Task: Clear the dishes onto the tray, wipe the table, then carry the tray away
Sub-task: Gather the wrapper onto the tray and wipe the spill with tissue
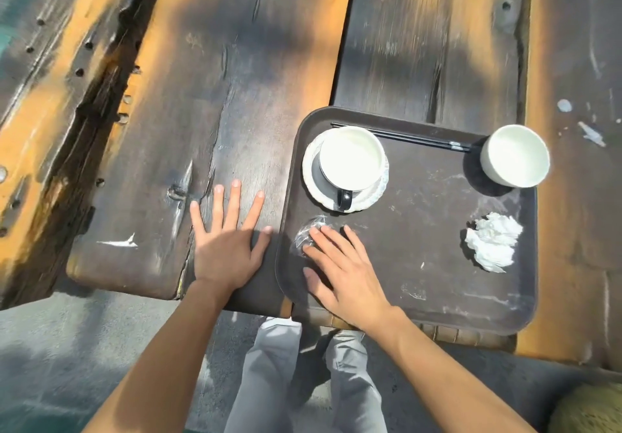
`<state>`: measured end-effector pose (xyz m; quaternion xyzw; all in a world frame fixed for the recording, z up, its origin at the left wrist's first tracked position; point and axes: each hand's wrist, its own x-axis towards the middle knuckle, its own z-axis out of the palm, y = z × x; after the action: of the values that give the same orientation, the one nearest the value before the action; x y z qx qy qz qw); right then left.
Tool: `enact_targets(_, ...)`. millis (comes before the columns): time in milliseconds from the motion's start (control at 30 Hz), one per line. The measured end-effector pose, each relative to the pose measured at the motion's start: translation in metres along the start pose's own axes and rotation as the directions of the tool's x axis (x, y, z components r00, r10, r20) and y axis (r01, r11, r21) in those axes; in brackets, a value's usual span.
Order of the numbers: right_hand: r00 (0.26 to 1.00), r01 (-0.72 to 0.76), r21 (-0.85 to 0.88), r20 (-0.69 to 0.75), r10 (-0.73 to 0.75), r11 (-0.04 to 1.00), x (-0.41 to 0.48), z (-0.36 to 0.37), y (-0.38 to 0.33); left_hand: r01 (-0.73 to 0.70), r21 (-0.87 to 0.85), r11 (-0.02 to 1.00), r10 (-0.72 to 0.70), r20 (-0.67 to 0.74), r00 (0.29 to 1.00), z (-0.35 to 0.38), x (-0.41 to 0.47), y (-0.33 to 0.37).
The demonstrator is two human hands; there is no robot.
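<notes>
A dark brown tray (420, 237) lies on the weathered wooden table (235, 96), its near edge past the table's front. On the tray stand a white cup with a dark handle (351, 158) on a white saucer (309, 170), and a white bowl (515, 155) at the far right corner. Black chopsticks (404, 138) lie along the far rim. A crumpled white napkin (491, 244) lies at the right. My right hand (346, 274) grips a clear glass (304, 230) from above at the tray's near left. My left hand (229, 247) lies flat on the table, fingers spread, just left of the tray.
The table's front edge runs just below my hands; grey-trousered legs (296, 382) stand under it. A deep dark crack (101, 96) splits the planks at the left. Small white scraps (589, 133) lie on the right plank. A woven yellowish object (589, 412) shows at bottom right.
</notes>
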<state>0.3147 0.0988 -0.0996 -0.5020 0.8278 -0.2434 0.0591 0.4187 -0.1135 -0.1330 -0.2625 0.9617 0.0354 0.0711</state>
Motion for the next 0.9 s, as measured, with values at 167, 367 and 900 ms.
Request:
enact_targets(167, 0.992, -0.033, 0.052, -0.116, 0.039, 0.998, 0.002, 0.0, -0.005, -0.014, -0.011, 1.0, 0.014, -0.025, 1.0, 0.002, -0.001, -0.002)
enact_targets(367, 0.995, -0.058, 0.088, -0.078, 0.065, 0.994, 0.004, -0.006, -0.011, -0.022, -0.051, 0.998, 0.024, 0.046, 0.999, -0.003, 0.001, -0.002)
enact_targets(900, 0.896, -0.427, 0.136, -0.066, 0.438, 0.894, -0.015, -0.077, -0.002, 0.014, -0.511, 0.86, -0.013, 0.006, 1.0, -0.118, 0.029, 0.012)
